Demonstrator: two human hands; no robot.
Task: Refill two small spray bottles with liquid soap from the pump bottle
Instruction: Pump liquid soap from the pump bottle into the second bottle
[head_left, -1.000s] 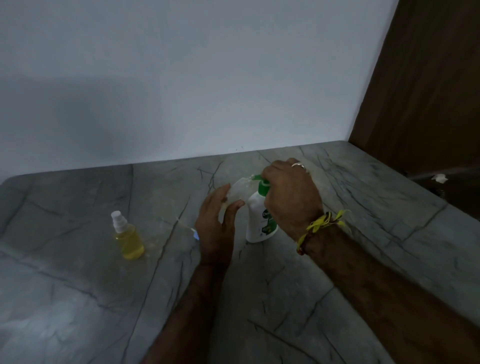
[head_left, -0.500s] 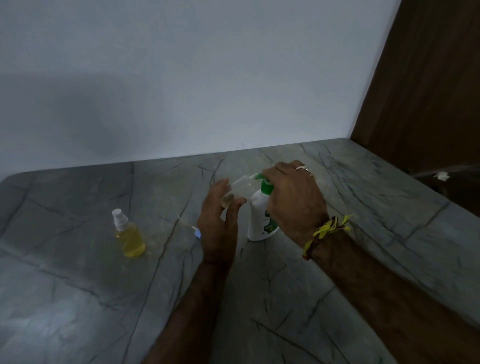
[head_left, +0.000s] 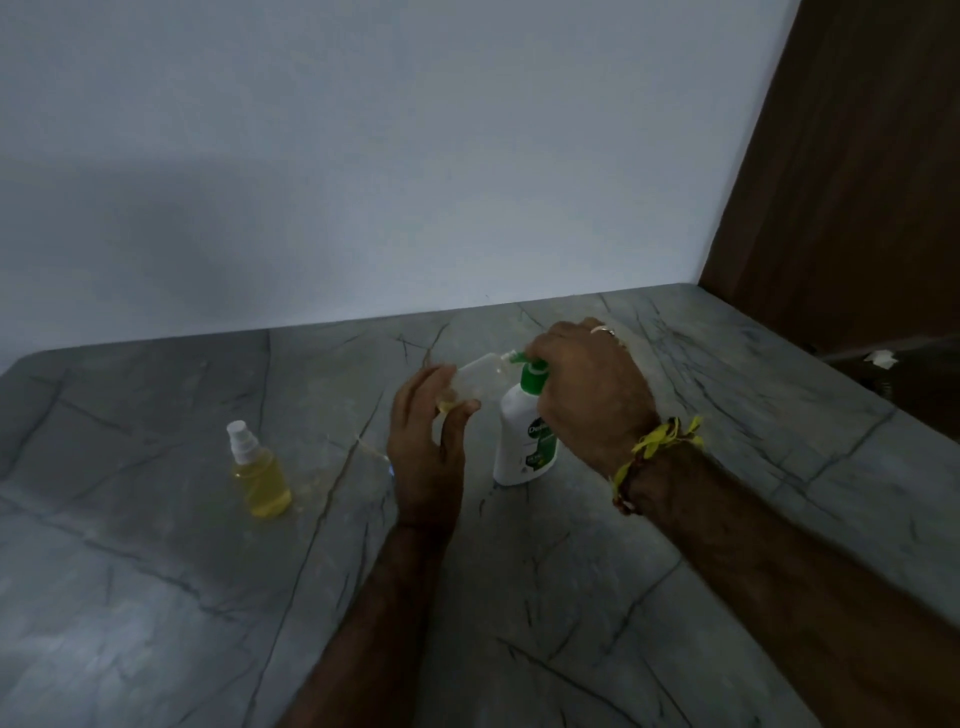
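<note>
A white pump bottle (head_left: 524, 441) with a green pump head stands on the grey marble counter (head_left: 571, 597). My right hand (head_left: 587, 389) covers and grips the pump head from above. My left hand (head_left: 428, 447) holds a small clear spray bottle (head_left: 475, 376) tilted, with its open mouth against the green spout; a little yellow liquid shows at its lower end. A second small spray bottle (head_left: 260, 475), filled with yellow liquid and capped in white, stands upright at the left.
A small white and blue piece (head_left: 387, 465), partly hidden behind my left hand, lies on the counter. A pale wall runs along the back of the counter. A dark wooden panel (head_left: 857, 182) stands at the right.
The hands and bottles hold nearly the same pose. My right hand has shifted slightly on the pump head, and the clear bottle stays at the spout.
</note>
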